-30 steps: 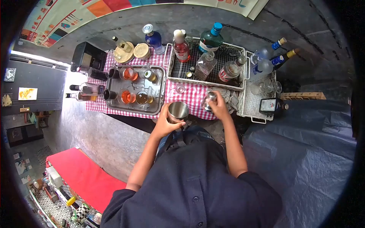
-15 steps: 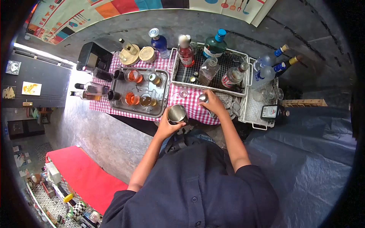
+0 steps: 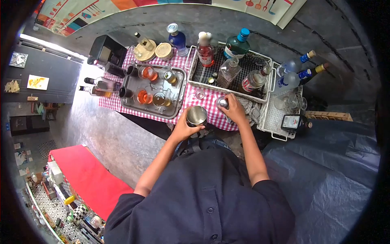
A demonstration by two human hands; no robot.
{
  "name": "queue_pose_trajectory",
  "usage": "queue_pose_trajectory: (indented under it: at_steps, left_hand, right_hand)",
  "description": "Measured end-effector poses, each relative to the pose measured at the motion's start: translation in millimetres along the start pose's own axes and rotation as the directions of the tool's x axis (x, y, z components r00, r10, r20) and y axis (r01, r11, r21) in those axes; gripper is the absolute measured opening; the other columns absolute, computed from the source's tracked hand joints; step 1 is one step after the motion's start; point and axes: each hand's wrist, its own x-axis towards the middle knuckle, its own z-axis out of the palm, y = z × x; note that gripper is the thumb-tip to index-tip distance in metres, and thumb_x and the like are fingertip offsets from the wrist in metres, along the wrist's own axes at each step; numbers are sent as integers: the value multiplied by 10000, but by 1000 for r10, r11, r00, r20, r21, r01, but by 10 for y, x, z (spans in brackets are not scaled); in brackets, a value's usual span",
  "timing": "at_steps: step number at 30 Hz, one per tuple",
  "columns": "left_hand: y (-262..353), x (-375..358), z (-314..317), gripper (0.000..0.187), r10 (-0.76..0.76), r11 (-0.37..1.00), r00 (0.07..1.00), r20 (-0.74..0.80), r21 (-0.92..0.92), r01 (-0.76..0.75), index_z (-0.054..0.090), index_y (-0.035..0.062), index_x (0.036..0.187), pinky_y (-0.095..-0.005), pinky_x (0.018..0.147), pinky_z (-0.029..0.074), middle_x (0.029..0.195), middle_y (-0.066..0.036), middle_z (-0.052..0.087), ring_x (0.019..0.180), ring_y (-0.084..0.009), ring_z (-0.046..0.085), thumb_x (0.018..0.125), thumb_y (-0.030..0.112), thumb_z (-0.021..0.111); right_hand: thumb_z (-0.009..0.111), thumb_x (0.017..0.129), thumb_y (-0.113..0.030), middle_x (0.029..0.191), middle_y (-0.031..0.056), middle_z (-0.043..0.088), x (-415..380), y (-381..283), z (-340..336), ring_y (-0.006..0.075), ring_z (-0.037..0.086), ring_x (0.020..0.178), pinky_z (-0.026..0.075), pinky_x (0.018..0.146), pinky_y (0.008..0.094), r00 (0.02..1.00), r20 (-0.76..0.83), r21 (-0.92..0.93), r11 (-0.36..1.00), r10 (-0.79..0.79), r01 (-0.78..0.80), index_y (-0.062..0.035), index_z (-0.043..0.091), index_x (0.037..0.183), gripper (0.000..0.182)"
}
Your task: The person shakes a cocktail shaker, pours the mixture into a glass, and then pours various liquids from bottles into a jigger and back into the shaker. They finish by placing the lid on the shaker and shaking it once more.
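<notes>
My left hand (image 3: 187, 127) is wrapped round the side of a metal shaker tin (image 3: 197, 115), its open mouth facing up. The inside shows bare metal; I cannot make out any contents. To the right, my right hand (image 3: 235, 109) grips a small domed metal shaker lid (image 3: 222, 102) with fingers and thumb, low over the checkered cloth (image 3: 207, 101). The lid is apart from the tin. A small clear glass (image 3: 200, 94) stands just beyond the two hands. A crumpled grey cloth (image 3: 254, 110) lies beside my right hand.
On the left, a metal tray (image 3: 178, 101) bears several glasses of red and amber drinks. Behind my hands, a white wire basket (image 3: 260, 97) holds several bottles. A second white basket (image 3: 270, 118) with glasses and bottles stands right. A blue bottle (image 3: 177, 39) is at the back.
The whole view has shifted slightly. My right hand has turned the shaker lid, so more of its shiny dome shows. My left hand still holds the shaker tin in about the same place.
</notes>
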Motion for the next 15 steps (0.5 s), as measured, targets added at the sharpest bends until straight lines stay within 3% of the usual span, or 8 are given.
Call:
queue_pose_trajectory:
  at_steps: [1,5,8,15]
  left_hand:
    - [28,-3,17,957,-34,998,999,10,-54,35,402,-12,1404,-377,1036,453,1291,-179,567,1204,-253,568,650,240,934]
    - [0,22,39,965,9,996,1000,-11,84,-8,399,-19,1405,-380,1043,449,1295,-194,568,1215,-269,568,652,267,932]
    - [-63,37,61,968,38,997,999,-27,65,-37,397,-19,1407,-384,1043,449,1289,-201,573,1218,-275,571,652,269,930]
    - [-135,81,89,915,139,983,979,-147,139,-119,379,-8,1385,-384,1017,468,1261,-206,581,1203,-282,584,677,212,915]
  right_hand:
    - [779,828,-243,1082,152,566,-2,-49,6,379,588,1064,486,894,460,999,-41,27,999,-18,19,-23,528,1086,422]
    - [780,836,-243,1118,141,577,33,-44,233,364,591,1080,487,902,455,996,-71,44,998,44,-41,-34,557,1122,419]
    - [783,834,-240,1122,135,579,38,33,364,362,595,1081,491,907,453,989,-149,60,998,21,-13,-49,563,1146,427]
    - [781,826,-194,1221,152,569,85,97,276,383,585,1137,497,925,454,997,-74,62,998,38,-34,-44,539,1215,481]
